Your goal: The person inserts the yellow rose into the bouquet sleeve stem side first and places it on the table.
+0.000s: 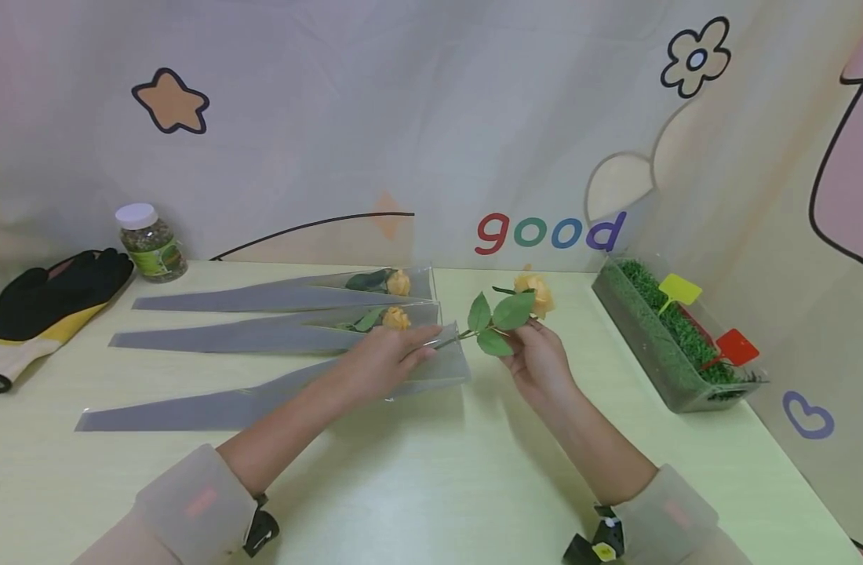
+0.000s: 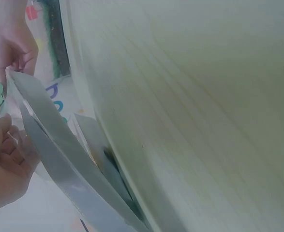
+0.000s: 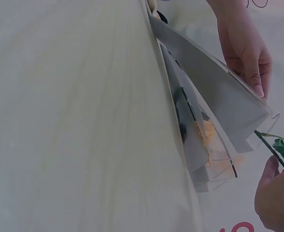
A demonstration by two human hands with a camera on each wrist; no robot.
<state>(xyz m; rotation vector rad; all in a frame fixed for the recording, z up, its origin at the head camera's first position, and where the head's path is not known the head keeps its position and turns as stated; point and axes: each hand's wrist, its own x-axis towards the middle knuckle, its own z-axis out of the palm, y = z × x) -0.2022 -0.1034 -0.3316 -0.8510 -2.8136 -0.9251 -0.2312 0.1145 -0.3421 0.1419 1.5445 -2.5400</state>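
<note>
My left hand (image 1: 378, 362) pinches the open end of a grey-and-clear flower sleeve (image 1: 191, 408), its mouth lifted toward the right. An artificial yellow rose (image 1: 540, 295) with green leaves is in my right hand (image 1: 543, 359), held by its stem. In the right wrist view the lower stem (image 3: 264, 141) enters the sleeve's mouth, with the right thumb and fingers around it just outside. The bloom and leaves stay outside. Behind lie two similar sleeves, the far one (image 1: 262, 299) and the middle one (image 1: 227, 338), each with a yellow rose inside.
At the right stands a clear planter (image 1: 636, 345) of artificial grass, with a yellow tag (image 1: 680, 289) and a red tag (image 1: 738, 346). A lidded jar (image 1: 152, 245) stands at the back left, beside black-and-yellow gloves (image 1: 57, 302). A printed curtain (image 1: 318, 118) hangs behind the table.
</note>
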